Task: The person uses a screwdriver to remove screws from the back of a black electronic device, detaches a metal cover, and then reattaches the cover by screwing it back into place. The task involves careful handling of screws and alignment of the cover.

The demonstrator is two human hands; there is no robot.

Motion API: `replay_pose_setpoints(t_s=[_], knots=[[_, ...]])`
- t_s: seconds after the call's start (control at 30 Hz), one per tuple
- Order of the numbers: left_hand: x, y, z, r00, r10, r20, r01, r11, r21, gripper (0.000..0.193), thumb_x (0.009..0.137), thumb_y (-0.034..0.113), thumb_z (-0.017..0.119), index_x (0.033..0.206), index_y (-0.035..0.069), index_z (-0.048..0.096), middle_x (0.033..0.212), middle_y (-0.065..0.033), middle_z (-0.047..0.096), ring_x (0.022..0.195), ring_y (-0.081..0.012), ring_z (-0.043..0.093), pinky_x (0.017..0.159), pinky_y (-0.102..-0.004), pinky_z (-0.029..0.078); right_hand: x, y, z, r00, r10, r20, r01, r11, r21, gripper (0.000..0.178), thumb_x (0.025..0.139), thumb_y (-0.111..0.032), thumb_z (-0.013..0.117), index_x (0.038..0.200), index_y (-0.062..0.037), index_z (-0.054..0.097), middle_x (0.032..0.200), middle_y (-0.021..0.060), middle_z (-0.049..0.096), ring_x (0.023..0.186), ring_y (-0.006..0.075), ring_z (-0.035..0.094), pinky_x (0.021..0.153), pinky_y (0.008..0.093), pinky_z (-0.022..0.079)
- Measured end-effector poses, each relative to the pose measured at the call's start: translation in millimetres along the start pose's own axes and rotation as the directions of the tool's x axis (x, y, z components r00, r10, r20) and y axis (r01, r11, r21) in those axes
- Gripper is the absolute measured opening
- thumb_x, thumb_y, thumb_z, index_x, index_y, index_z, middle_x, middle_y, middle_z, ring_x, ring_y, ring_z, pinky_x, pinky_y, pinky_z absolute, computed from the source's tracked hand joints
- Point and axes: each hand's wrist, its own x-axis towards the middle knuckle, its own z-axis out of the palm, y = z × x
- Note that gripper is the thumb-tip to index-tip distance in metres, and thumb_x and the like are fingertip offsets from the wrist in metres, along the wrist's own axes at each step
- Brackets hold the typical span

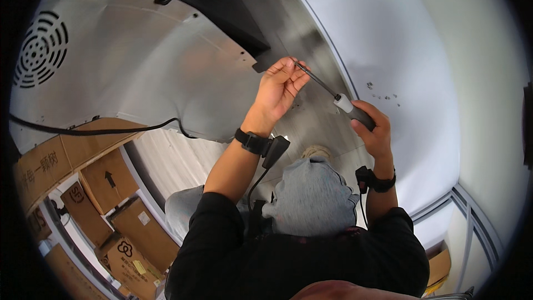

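Observation:
My right hand is wrapped round the grey handle of a screwdriver, whose dark shaft slants up and to the left. At its tip, the fingers of my left hand are pinched together. Whatever small thing they may hold there is too small to make out. Several small screws lie scattered on a white surface to the right of the screwdriver. Left of my left hand stands a large metal panel with holes along its edge and a round slotted vent.
A black cable runs across the lower part of the panel. Cardboard boxes fill a rack at the lower left. Grey floor shows between the panel and the white surface. A metal frame stands at the lower right.

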Motion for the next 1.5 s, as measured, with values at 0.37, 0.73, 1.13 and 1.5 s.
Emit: replay_pose_setpoints(t_s=[0.37,0.73,1.13,1.5], knots=[[-30.2,42.7,16.2,0.973,0.205,-0.104,-0.174,0.953,0.246,0.016,0.096,0.010,0.050,0.094,-0.001,0.060,0.096,-0.0124,0.065,0.086,-0.0210,0.068,0.077,-0.0286,0.059,25.8,-53.3,15.0,0.939,-0.341,0.050,0.341,0.896,-0.286,0.039,0.069,0.000,0.070,0.107,-0.0020,0.064,0.079,0.0115,0.062,0.066,0.0215,0.058,0.060,0.0293,0.045],[-42.5,67.0,27.2,0.903,0.424,0.065,-0.427,0.879,0.211,0.016,0.097,0.015,0.050,0.098,0.002,0.059,0.095,-0.0108,0.065,0.078,-0.0168,0.066,0.073,-0.0269,0.058,38.1,-83.1,25.5,0.973,-0.200,0.118,0.203,0.979,-0.018,0.034,0.073,-0.005,0.068,0.106,-0.0030,0.062,0.079,0.0060,0.062,0.069,0.0129,0.057,0.062,0.0252,0.044],[-56.4,109.3,87.9,0.979,0.206,-0.007,-0.196,0.942,0.273,0.015,0.098,0.017,0.049,0.097,0.004,0.057,0.096,-0.0110,0.064,0.079,-0.0175,0.065,0.071,-0.0279,0.057,18.3,-170.2,22.4,0.946,-0.317,-0.069,0.265,0.879,-0.397,0.028,0.073,-0.001,0.068,0.098,-0.0039,0.056,0.082,0.0094,0.064,0.073,0.0189,0.063,0.071,0.0269,0.049],[-53.0,120.1,60.7,0.996,0.085,-0.037,-0.084,0.996,0.044,0.015,0.098,0.017,0.049,0.099,0.003,0.055,0.092,-0.0098,0.065,0.075,-0.0171,0.064,0.067,-0.0252,0.056,30.6,-246.4,35.7,0.948,-0.298,0.112,0.293,0.678,-0.674,0.024,0.072,-0.009,0.071,0.092,-0.0074,0.057,0.064,0.0075,0.057,0.055,0.0209,0.052,0.054,0.0321,0.039]])
